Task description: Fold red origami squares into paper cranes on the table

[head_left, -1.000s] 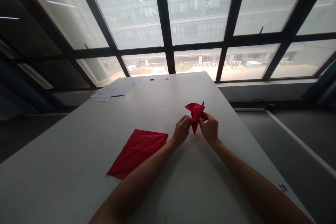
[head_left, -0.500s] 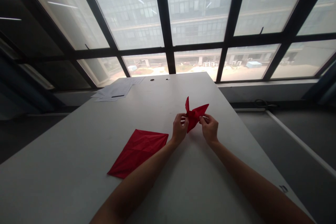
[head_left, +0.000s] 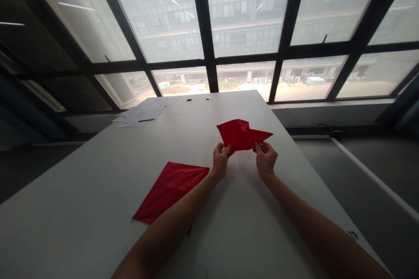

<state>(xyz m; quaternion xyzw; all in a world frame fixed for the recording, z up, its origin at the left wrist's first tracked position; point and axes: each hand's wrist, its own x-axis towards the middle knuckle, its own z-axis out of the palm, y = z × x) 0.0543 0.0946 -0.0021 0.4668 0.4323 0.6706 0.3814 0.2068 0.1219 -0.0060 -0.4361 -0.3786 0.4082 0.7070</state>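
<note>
A partly folded sheet of red origami paper [head_left: 238, 136] is held up above the table, spread between both hands. My left hand [head_left: 221, 157] pinches its lower left edge, thumb in front. At the lower right edge, my right hand [head_left: 266, 156] grips it between thumb and fingers; one pointed flap sticks out to the right above this hand. A second red paper sheet [head_left: 172, 189], creased and roughly diamond-shaped, lies flat on the table left of my left forearm, which covers part of it.
The white table [head_left: 98, 192] stretches towards large dark-framed windows [head_left: 209, 59]. Several white papers [head_left: 140, 111] lie at its far left, with a dark pen-like strip [head_left: 145, 120] on them. Two round holes are near the far edge. A cable [head_left: 329, 130] lies on the floor at the right.
The held red paper has been opened from a narrow, several-pointed shape into a wider, flatter one. My hands have moved slightly apart. The second sheet stays put.
</note>
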